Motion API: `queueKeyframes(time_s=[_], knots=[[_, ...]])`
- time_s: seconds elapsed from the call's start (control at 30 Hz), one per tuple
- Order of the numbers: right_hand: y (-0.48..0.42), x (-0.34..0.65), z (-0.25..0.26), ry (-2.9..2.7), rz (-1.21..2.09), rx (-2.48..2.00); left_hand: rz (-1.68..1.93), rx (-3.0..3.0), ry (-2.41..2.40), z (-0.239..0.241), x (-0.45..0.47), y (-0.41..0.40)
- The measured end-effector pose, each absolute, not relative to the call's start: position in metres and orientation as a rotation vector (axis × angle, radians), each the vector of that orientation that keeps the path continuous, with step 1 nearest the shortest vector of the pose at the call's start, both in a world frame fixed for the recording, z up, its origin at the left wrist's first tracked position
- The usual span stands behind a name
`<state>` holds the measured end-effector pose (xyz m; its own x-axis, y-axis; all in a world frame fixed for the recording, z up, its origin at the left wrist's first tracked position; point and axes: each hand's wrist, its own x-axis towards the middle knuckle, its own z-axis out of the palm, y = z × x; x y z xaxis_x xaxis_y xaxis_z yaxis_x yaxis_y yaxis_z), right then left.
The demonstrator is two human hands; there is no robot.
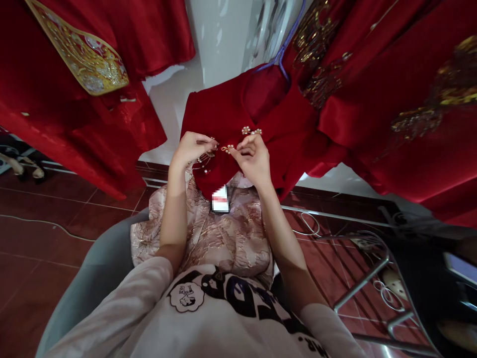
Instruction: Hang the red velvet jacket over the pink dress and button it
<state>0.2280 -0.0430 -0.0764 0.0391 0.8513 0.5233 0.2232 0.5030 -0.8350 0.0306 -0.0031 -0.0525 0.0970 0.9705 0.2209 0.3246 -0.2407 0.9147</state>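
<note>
Red garment [221, 115], right hand [254, 159] pinching a beaded loop [228, 148], left hand [191, 147] with fingertips pinched together, contents unclear

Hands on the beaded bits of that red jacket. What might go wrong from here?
1. The small beaded loop sits at the right hand's fingertips, so it could slip.
2. Beaded strands hang by the left hand; they might snag or tangle.
3. The red jacket has a purple hanger at its neckline; a hard tug might shift it.
</note>
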Motion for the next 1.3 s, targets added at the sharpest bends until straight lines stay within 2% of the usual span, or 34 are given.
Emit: queueKeyframes(time_s=[0.2,0.47,1.3], knots=[[-0.006,0.206,-0.088,-1.545,0.592,-1.025,1.184,1.654,1.244,-0.048,0.03,-0.008],[-0.012,0.2,-0.089,-1.597,0.449,-1.058,1.247,1.744,1.345,-0.054,0.037,-0.003],[-0.01,0.2,-0.092,-1.582,0.402,-1.104,1.241,1.842,1.361,-0.052,0.03,-0.006]])
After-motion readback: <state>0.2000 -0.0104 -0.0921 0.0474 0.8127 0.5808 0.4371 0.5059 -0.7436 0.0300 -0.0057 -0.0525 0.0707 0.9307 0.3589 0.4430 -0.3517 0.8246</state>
